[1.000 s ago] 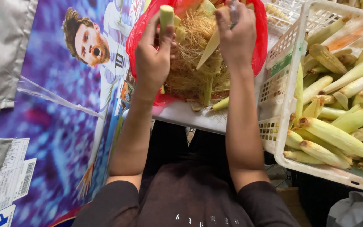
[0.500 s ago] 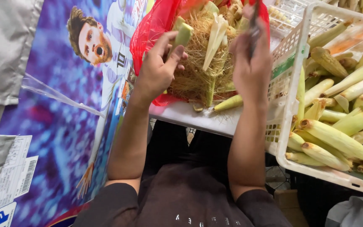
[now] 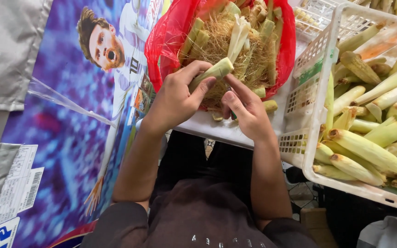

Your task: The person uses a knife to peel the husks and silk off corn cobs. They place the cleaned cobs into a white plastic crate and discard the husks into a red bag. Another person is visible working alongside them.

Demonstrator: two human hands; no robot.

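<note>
Green cob point(image 3: 210, 73) sits gripped in left hand point(image 3: 178, 98); right hand point(image 3: 246, 110), curled on a barely visible tool, may nick fingers point(image 3: 203, 89).

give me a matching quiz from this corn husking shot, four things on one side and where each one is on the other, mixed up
Things:
1. left hand
2. right hand
3. red bag
4. white crate

Places or states:
a. far right, filled with unhusked baby corn
b. grips a pale green corn piece
c. behind the hands, full of husks and corn silk
d. fingers beneath the corn piece, close beside the other hand

Pairs: 1-b, 2-d, 3-c, 4-a
</note>
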